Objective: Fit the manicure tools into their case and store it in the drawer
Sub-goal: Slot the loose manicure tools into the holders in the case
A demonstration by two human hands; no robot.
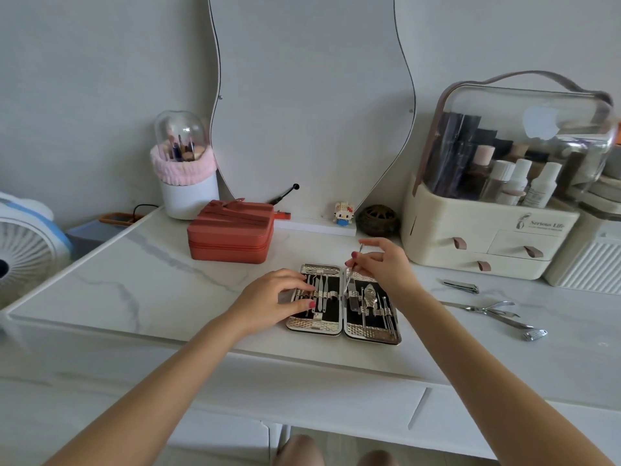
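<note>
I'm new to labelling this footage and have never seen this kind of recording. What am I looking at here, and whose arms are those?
There is no machine: one wide camera on a person's head looks down at their own arms. On the marble table lies an open manicure case with tools strapped inside. The left hand rests on its left half; the right hand pinches a thin metal tool over the right half. A nail clipper and other loose tools wait to the right, near a cosmetics organizer.
</note>
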